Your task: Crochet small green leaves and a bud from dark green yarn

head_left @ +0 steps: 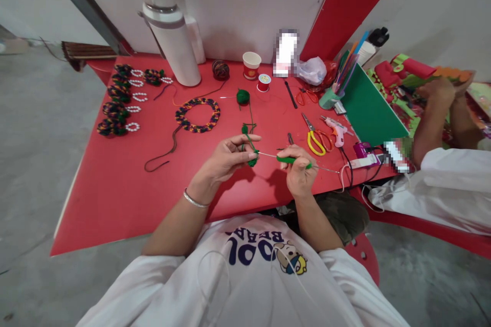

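Observation:
Between thumb and fingers, my left hand point(232, 157) pinches a small piece of green crochet point(252, 161), with green yarn looped over the fingers. My right hand point(299, 167) is closed round the green handle of a crochet hook point(284, 159). The hook's thin metal tip points left and meets the green piece at my left fingertips. From there the yarn strand point(250, 115) runs up to a small green yarn ball point(243, 96) on the red table point(184, 189). A ring of multicoloured crochet point(197, 115) lies to the left of the ball.
Several multicoloured yarn bundles with beaded loops point(115, 110) line the table's left side. A tall white flask point(172, 41), paper cup point(251, 65) and thread spool point(264, 83) stand behind. Yellow-handled scissors point(316, 143) and a glue gun point(336, 130) lie right. Another person's arm point(433, 117) is beyond the green divider point(376, 107).

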`<action>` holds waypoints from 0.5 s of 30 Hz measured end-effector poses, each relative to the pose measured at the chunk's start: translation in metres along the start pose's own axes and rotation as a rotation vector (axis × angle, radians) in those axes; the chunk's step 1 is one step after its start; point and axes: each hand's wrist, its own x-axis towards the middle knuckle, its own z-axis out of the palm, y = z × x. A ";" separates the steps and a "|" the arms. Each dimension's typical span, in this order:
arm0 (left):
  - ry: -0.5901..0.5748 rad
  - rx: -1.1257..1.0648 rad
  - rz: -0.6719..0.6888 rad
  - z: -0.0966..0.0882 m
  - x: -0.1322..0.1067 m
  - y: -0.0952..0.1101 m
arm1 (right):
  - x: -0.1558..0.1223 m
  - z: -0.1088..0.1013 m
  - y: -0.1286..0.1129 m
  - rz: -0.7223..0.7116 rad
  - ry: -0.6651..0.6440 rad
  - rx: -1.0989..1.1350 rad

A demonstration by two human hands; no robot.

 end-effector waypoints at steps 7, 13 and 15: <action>-0.010 -0.002 0.003 0.000 -0.001 0.001 | 0.000 0.002 0.001 -0.009 0.017 -0.021; -0.018 -0.003 0.007 0.002 -0.001 0.002 | 0.000 0.002 0.002 -0.020 0.012 0.018; -0.022 -0.003 0.005 0.002 -0.001 0.002 | 0.001 0.001 0.002 -0.031 0.004 -0.013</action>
